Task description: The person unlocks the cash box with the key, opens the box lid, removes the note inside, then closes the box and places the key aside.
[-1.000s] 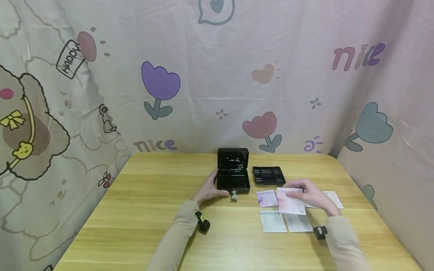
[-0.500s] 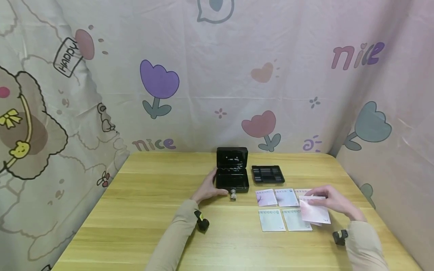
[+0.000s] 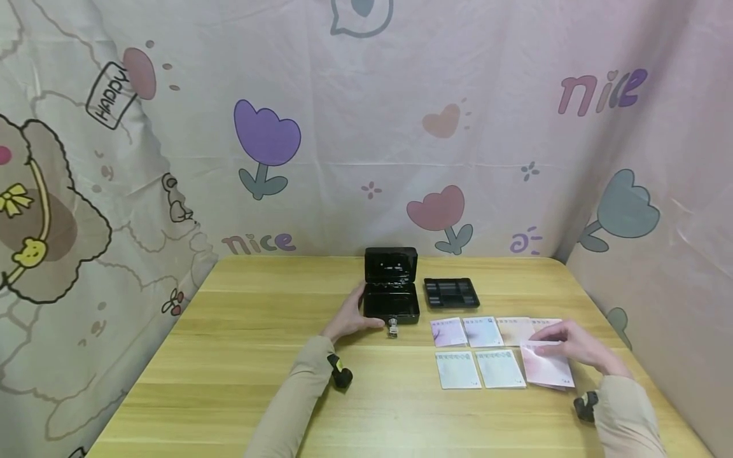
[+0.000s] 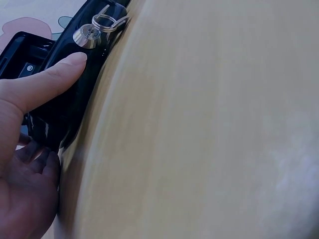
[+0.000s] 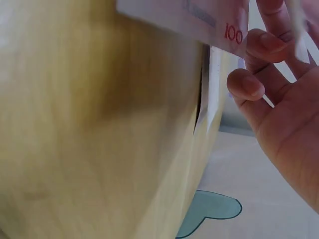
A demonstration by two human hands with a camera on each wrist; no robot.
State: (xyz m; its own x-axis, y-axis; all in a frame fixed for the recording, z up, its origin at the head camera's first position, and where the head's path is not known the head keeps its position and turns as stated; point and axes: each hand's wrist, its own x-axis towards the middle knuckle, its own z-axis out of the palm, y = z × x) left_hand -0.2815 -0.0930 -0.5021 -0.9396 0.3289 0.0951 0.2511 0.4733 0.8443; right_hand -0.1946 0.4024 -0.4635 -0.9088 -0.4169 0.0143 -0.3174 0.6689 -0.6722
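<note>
A black cash box (image 3: 392, 304) stands with its lid raised, its keys (image 4: 104, 22) hanging from the lock on the front. My left hand (image 3: 348, 316) grips the box's left front corner, thumb on the front face below the lock and fingers along the side. In my right hand (image 3: 578, 348) is a folded pink banknote (image 3: 546, 367), pinched and held low over the table; the right wrist view shows "100" printed on it. Two rows of folded notes lie to its left and behind, among them a purple note (image 3: 448, 332) and a greenish note (image 3: 501, 369).
A black compartment tray (image 3: 451, 294) lies right of the box, behind the notes. All of this is on a wooden table (image 3: 229, 381), with a printed cloth (image 3: 343, 127) hanging along its back and sides.
My right hand has carried the pink banknote rightward and down, to the right end of the front row, uncovering the notes behind. My left hand stays on the cash box.
</note>
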